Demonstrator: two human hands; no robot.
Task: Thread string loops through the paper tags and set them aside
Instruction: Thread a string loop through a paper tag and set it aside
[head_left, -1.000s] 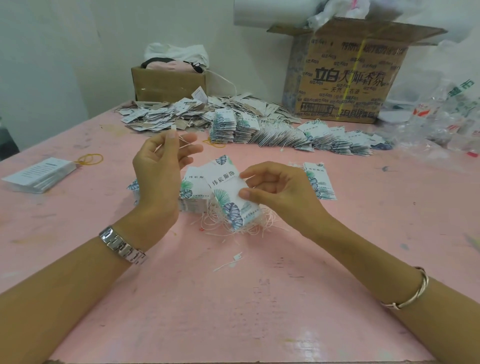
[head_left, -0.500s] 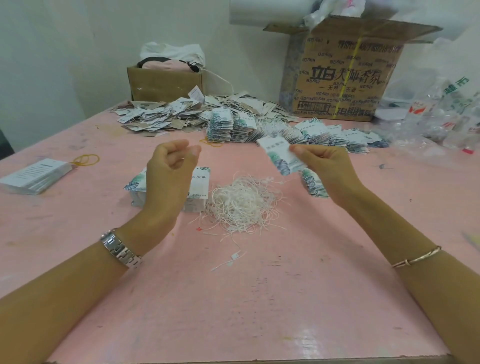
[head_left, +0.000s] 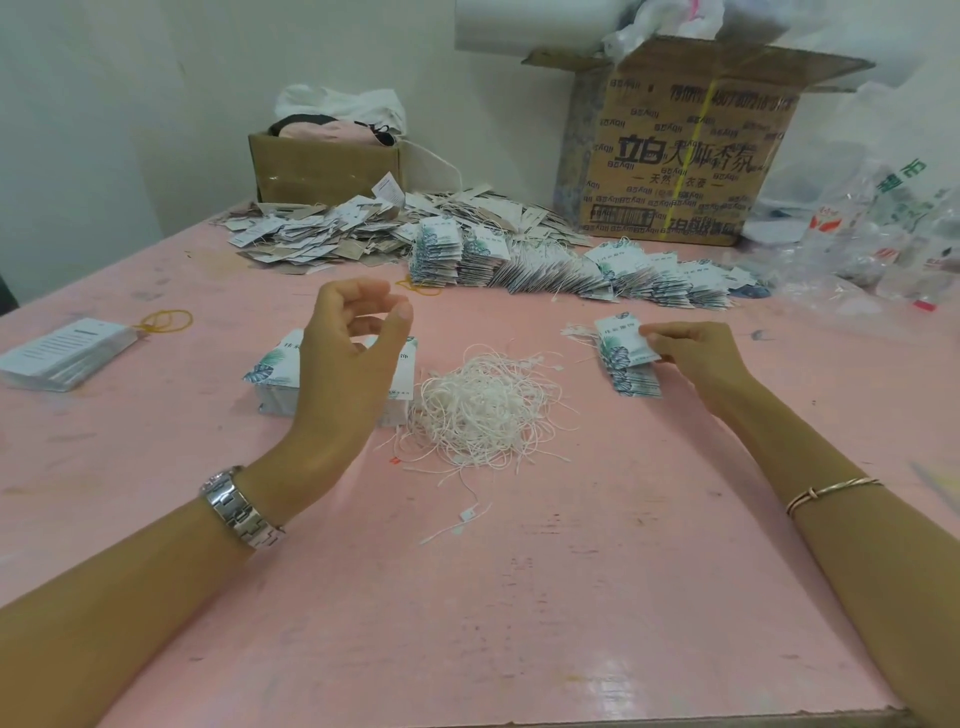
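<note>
Half a second ago the right hand (head_left: 693, 353) held the tag (head_left: 621, 340) up in the air at the centre right of the frame; now it has come down and lays that tag on the small stack (head_left: 636, 382) of finished tags on the pink counter (head_left: 519, 597), its fingers (head_left: 670, 332) pinching the tag's right edge. The left hand (head_left: 348, 358), pinched shut before, has loosened: it hovers left of centre above the block of tags (head_left: 270, 369), wrist bent back, thumb and forefinger narrowly apart, holding nothing visible. The string pile (head_left: 483, 410) lies between the two hands, touched by neither.
</note>
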